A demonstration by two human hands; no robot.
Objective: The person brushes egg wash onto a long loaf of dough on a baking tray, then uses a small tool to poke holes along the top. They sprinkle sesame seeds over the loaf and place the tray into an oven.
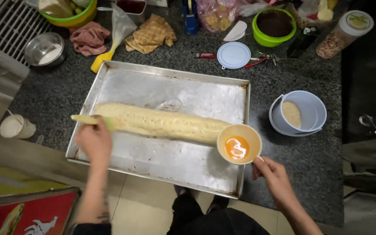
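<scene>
**Dough roll on baking tray, brush and cup in hand**

Left hand (pixel 94 143): near left, over the near-left part of the tray, fingers closed round the handle of a pale green brush (pixel 91 119). The brush lies flat, pointing left to right, its working end touching the left end of the dough roll.

Right hand (pixel 271 175): near right, just off the tray's right edge, fingers curled on the handle of a small cream cup (pixel 239 144). The cup holds orange liquid and sits over the tray's right rim, just beside or over the right end of the roll.

Dough roll (pixel 162 122): long, pale, dimpled, lying across the middle of the tray from left to right, slightly slanted toward the near right. It lies between the two hands.

Tray (pixel 166 89): large metal sheet on a dark speckled counter (pixel 57 93). Bare metal lies open both nearer and farther than the roll. Its near edge overhangs the counter.

Right of tray: a pale blue tub (pixel 303 112) with grain in it, near the cup but apart.

Left: a white cup (pixel 17 127) at the counter edge; farther, a steel bowl (pixel 44 48).

Far: a yellow piping bag (pixel 109 43) touching the tray's far-left corner, cloths (pixel 151 35), a round white lid (pixel 233 55), a green bowl (pixel 275 26), a jar (pixel 344 34).
</scene>
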